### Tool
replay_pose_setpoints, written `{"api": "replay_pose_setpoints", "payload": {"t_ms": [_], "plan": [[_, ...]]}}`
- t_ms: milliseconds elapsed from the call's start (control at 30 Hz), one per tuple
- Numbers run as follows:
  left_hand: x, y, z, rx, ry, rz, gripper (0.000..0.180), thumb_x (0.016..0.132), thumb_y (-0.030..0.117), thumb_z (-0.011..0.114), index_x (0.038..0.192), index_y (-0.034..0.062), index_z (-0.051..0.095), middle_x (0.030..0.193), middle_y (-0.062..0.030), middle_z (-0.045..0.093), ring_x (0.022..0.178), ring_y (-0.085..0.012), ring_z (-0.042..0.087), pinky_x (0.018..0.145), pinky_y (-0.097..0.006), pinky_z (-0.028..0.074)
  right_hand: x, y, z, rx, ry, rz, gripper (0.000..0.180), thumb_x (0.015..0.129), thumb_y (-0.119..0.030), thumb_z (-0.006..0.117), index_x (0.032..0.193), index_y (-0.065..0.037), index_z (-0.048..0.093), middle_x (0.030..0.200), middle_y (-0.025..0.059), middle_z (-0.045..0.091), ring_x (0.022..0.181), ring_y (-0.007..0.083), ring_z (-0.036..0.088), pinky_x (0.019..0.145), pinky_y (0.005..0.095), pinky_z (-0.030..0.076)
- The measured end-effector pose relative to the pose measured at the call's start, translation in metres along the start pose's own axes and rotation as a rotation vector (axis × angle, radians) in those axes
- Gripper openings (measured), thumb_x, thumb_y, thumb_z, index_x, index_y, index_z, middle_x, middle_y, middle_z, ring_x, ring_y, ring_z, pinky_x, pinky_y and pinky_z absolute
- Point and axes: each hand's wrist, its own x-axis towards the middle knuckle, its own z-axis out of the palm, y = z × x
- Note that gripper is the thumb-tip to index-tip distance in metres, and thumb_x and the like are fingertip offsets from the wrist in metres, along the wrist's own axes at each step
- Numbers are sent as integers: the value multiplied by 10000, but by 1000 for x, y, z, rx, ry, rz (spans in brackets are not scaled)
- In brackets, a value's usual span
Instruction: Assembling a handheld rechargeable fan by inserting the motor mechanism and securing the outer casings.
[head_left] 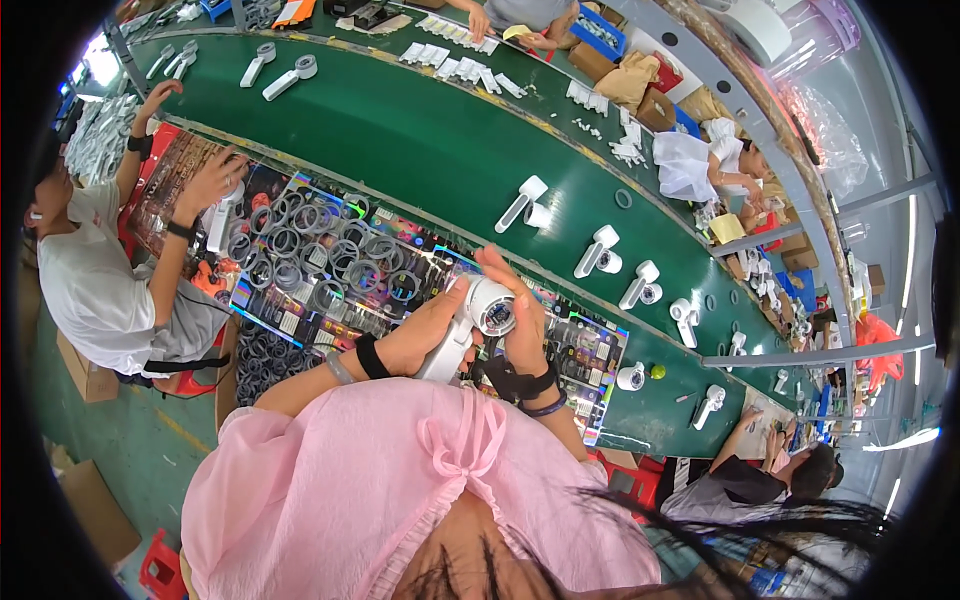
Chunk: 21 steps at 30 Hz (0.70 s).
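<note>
White plastic round-headed handheld device point(488, 304) is held between the left hand point(422, 330), against its handle side, and the right hand point(526, 335), cupping its head. Grey plastic rings point(290, 228) lie toward the print-covered tabletop's point(590, 372) far edge.

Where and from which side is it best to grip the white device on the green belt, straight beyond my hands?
Probably by its slim handle, from the near left: this end slants toward you, clear of the broader head and the round part.
</note>
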Motion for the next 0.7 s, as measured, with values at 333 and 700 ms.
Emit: {"api": "replay_pose_setpoints", "payload": {"t_ms": [333, 700], "plan": [[0, -7, -7, -87, 58, -60, 612, 922, 681, 334, 1005, 120, 564, 721, -44, 599, 560, -170, 606, 492, -305, 524, 0, 21, 24, 242, 169, 88, 564, 1026, -403, 309, 1355, 41, 424, 1475, 184, 367, 1327, 347, 412, 1076, 412, 369], [-3, -5, -18, -184, 37, -96, 643, 925, 692, 278, 958, 118, 565, 698, -54, 595, 560, -192, 587, 498, -329, 494, 25, 20, -1, 103, -239, 100, 588, 1022, -410, 315, 1342, 61, 460, 1375, 206, 491, 1261, 299, 496, 1071, 376, 364]]}}
